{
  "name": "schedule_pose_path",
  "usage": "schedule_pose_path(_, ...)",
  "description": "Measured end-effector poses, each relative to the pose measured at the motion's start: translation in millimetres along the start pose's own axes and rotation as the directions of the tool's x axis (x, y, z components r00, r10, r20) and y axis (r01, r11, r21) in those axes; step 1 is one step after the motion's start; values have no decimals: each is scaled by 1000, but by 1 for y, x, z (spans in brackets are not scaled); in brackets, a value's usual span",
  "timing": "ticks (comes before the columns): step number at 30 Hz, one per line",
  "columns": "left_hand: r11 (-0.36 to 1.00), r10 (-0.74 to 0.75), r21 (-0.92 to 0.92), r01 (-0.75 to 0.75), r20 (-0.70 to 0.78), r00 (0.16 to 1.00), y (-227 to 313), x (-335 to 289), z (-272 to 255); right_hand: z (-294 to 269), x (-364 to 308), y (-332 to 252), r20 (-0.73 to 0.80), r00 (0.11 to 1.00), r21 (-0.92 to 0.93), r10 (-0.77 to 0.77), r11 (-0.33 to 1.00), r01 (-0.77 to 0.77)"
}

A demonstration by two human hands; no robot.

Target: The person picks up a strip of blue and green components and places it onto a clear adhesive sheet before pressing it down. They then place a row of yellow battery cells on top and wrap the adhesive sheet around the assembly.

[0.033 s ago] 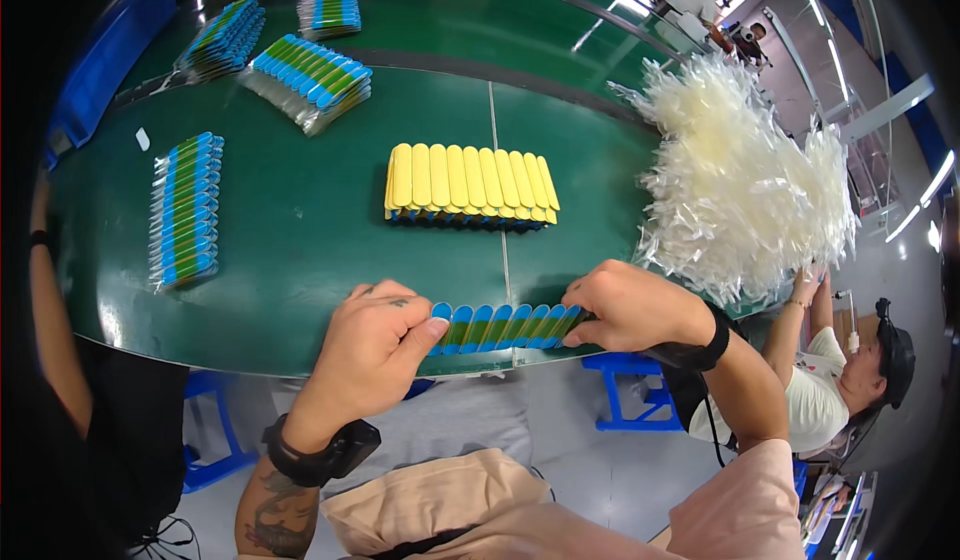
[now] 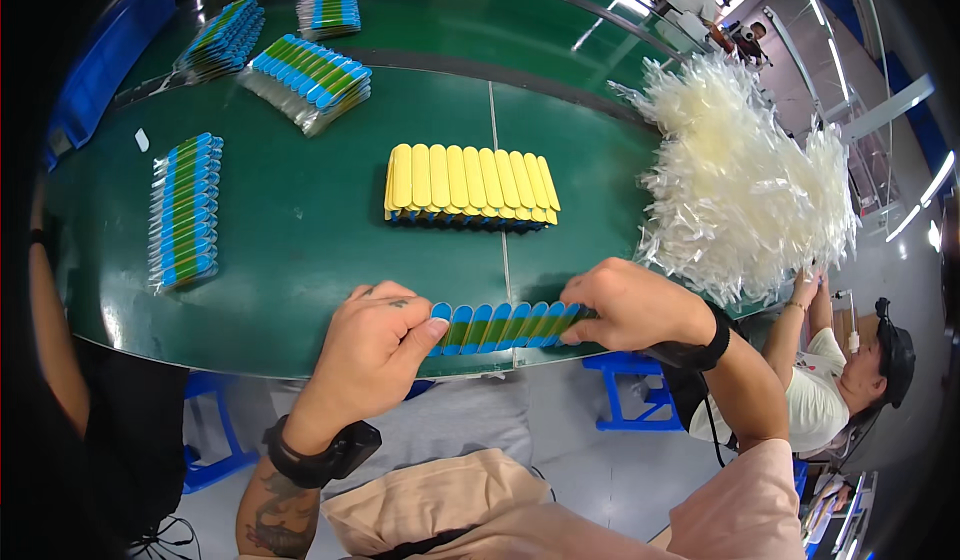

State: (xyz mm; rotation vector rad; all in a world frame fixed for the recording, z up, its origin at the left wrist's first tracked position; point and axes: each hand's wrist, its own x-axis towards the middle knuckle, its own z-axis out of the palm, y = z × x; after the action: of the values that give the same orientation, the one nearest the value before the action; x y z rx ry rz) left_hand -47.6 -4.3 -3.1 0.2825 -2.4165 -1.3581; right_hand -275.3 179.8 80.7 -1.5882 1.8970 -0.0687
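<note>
A row of flat, round-ended strips (image 2: 500,328), blue with a green band across the middle, spans the gap between my hands at the near edge of the table. They look like nail files. My left hand (image 2: 372,338) is closed on the row's left end, thumb on the front face. At the other end, my right hand (image 2: 632,305) pinches the last strips, which its fingers partly cover. Beyond my hands lies a stack of yellow strips (image 2: 472,180) of the same shape, arranged side by side, with dark and blue layers showing beneath.
Stacks of bagged blue-green strips (image 2: 187,210) lie on the green table (image 2: 300,220) at left, with another fanned stack (image 2: 312,72) farther back. A heap of clear plastic sleeves (image 2: 745,185) covers the right side. A co-worker (image 2: 835,380) reaches toward it. Blue stools (image 2: 635,395) stand below.
</note>
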Motion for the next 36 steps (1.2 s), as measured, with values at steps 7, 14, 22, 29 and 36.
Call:
schedule_pose_path(7, 976, -182, -123, 178, -28, 983, 5, 0, 6, 31, 21, -6, -398, 917, 192, -4, 978, 87)
schedule_pose_path(14, 999, -5, 40, 8, -74, 997, -1, 3, 9, 18, 34, -17, -232, 949, 267, 211, 952, -147)
schedule_pose_path(22, 950, 140, 274, -151, 60, 988, 17, 0, 0, 15, -6, -27, -197, 965, -395, -174, 915, 84)
schedule_pose_path(29, 911, 277, 313, -268, 17, 961, -5, -10, 12, 22, -18, 1, -346, 862, -430, -371, 879, 206)
schedule_pose_path(36, 781, 508, 428, -455, -11, 861, 21, -7, -7, 14, -38, -16, -479, 778, -322, -406, 906, 274)
